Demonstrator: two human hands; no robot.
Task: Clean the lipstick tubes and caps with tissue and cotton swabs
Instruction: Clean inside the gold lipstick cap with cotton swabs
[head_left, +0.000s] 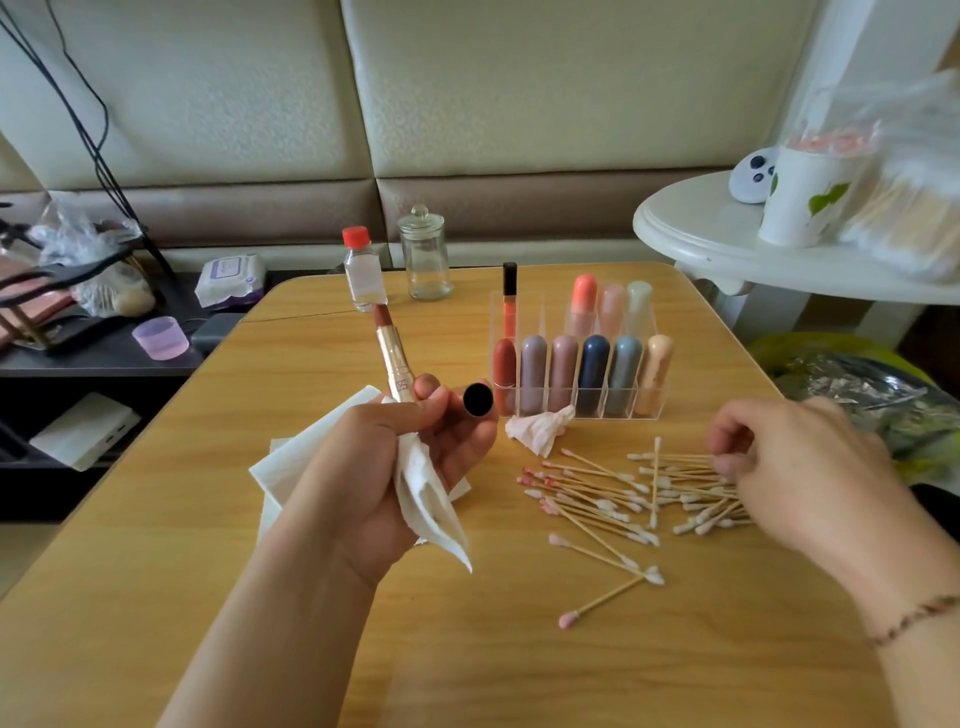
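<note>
Lipstick tube (394, 358), gold-cased with its brownish-red stick exposed, stands tilted in the left hand (395, 457), which also grips a black cap (478, 399) and a white tissue (431, 499). The right hand (800, 467), fingers curled, touches loose cotton swabs (623, 499) on the wooden counter (467, 649). Ten capped lipsticks fill a clear organizer (574, 358); one crumpled, stained tissue (540, 428) lies beside it.
</note>
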